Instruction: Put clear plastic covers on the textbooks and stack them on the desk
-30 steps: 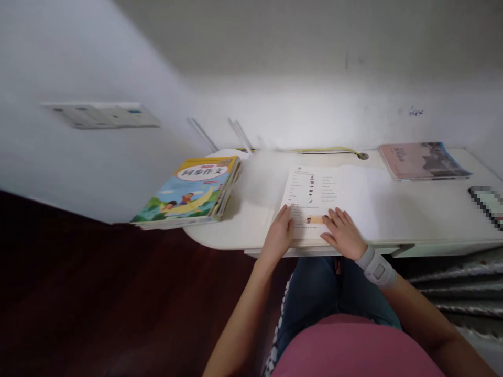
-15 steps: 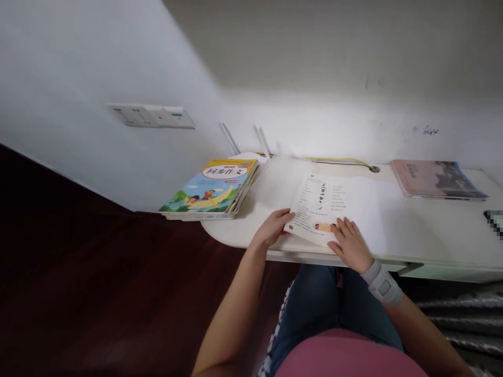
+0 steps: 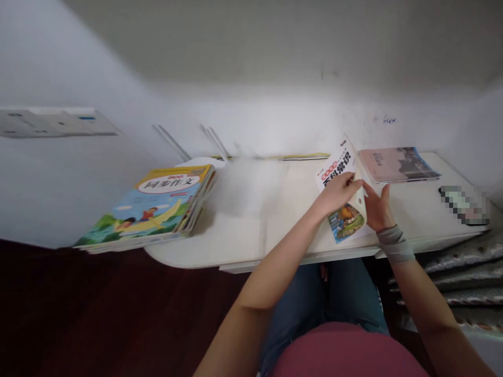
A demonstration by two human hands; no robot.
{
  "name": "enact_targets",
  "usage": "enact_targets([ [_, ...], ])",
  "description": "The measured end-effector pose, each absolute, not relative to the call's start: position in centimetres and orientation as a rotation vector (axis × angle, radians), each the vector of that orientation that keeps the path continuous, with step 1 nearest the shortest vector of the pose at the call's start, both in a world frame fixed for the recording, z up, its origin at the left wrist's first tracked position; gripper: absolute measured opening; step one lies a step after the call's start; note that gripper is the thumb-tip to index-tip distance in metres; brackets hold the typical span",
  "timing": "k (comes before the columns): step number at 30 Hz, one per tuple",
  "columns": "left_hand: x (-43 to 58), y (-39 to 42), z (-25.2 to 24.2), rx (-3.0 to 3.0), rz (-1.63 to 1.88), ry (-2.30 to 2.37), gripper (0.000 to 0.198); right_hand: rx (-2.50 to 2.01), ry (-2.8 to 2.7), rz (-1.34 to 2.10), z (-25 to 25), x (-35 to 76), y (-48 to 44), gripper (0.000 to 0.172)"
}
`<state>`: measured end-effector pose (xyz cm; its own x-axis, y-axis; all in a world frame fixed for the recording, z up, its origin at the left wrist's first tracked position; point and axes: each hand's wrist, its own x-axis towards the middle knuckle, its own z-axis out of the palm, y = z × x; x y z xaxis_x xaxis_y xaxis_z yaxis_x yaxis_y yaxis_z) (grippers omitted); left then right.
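Observation:
A thin booklet [image 3: 347,224] stands tilted over the desk, its cover showing red and black characters and a colourful picture at the bottom. My left hand [image 3: 341,189] is closed on the booklet, reaching across its cover from the left. Just to the right is my right hand [image 3: 379,207], with a grey band at the wrist. Its thumb points up, apart from the fingers, close to the booklet's right edge; whether it touches the pages is unclear.
A stack of colourful books [image 3: 157,201] lies at the white desk's [image 3: 236,238] left end. Pinkish books [image 3: 396,163] lie at the back right, near a blurred-out phone-like object [image 3: 463,205]. Thin white rods [image 3: 214,141] and a yellow cable [image 3: 298,156] run along the wall.
The booklet, open flat under both hands before, is now raised and folded over with its cover showing. Both hands have shifted right along the desk, and the view has turned right.

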<state>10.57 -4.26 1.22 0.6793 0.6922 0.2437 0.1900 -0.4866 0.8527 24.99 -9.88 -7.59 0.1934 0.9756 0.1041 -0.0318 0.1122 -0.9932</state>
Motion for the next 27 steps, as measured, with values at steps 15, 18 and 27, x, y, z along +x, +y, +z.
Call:
enact_targets([
  [15, 3.0, -5.6, -15.2, 2.557, 0.734, 1.164, 0.048, -1.44, -0.855, 0.912, -14.0, 32.2, -14.2, 0.051],
  [18, 2.8, -5.5, -14.7, 2.65, 0.671, 1.104, 0.049, -1.653, -0.994, 0.434, -14.9, 33.0, -15.1, 0.059],
  [27, 3.2, -5.7, -14.4, 2.707, 0.625, 1.146, 0.054, -1.8, -1.332, 0.134, -15.6, 33.6, -15.1, 0.062],
])
